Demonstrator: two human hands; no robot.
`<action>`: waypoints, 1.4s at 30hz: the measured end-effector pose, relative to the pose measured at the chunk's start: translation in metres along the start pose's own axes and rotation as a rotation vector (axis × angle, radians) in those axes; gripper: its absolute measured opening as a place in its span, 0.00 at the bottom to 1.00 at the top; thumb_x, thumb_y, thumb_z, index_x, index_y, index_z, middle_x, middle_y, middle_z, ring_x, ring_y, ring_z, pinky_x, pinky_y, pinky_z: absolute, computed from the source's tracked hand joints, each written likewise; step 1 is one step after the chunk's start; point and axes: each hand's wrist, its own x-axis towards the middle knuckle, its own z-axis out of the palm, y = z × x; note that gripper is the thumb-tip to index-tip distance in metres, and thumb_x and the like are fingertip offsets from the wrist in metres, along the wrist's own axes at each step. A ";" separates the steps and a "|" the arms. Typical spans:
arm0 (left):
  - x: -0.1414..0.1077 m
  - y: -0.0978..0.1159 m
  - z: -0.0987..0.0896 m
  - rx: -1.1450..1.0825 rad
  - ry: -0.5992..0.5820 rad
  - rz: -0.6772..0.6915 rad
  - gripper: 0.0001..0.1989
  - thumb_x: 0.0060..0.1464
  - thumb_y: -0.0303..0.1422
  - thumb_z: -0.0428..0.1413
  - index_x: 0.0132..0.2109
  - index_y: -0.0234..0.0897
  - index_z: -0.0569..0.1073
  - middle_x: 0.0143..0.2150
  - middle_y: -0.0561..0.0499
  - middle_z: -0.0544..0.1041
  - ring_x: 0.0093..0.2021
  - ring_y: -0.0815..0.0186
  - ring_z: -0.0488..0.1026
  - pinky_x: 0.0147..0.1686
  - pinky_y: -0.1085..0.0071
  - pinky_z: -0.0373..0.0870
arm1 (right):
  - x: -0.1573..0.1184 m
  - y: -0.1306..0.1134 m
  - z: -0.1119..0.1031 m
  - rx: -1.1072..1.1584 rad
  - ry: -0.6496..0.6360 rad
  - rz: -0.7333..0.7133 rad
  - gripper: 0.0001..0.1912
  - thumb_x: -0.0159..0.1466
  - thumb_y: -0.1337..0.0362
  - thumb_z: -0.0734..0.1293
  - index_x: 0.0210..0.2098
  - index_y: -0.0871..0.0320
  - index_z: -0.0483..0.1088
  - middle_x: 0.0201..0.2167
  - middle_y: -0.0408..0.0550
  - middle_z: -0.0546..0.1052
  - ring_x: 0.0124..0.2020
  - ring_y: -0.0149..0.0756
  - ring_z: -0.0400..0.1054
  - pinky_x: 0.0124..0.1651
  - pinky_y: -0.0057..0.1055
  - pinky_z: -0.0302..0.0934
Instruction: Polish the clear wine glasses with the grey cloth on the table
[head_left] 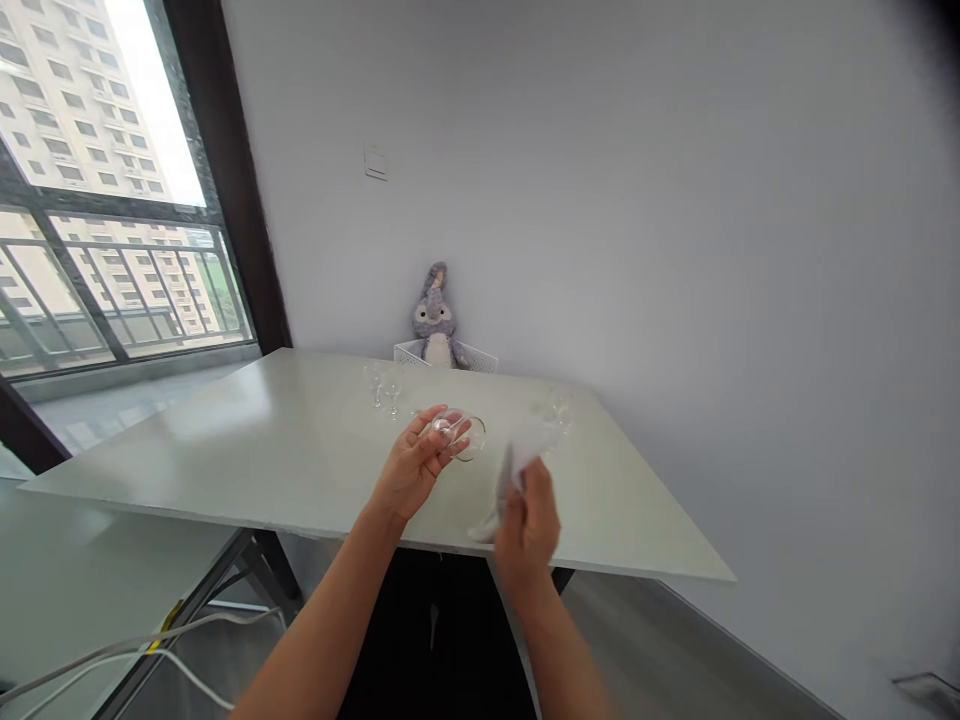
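Just above the near half of the white table (315,440), my left hand (416,462) is closed around a clear drinking glass (469,438). The glass is tipped on its side with its round rim turned to the right. My right hand (529,520) grips a white cloth (531,438) that sticks up above the fingers, and a lower part of it hangs down to the left near the table's front edge. Cloth and right hand are somewhat blurred, and they are apart from the glass. Farther back on the left stand a few clear stemmed glasses (392,392).
More clear glassware (559,405) stands at the back right, partly behind the cloth. A grey plush toy (435,318) sits in a white basket (480,358) by the wall. White cables (202,622) run at the lower left, beside a window (112,270).
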 end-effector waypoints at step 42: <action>-0.009 0.003 -0.013 0.664 0.012 -0.095 0.16 0.45 0.34 0.58 0.44 0.37 0.74 0.37 0.47 0.75 0.40 0.61 0.71 0.40 0.66 0.70 | 0.037 0.036 -0.003 -0.055 -0.754 0.013 0.18 0.55 0.70 0.59 0.43 0.52 0.70 0.32 0.47 0.75 0.35 0.37 0.68 0.40 0.34 0.61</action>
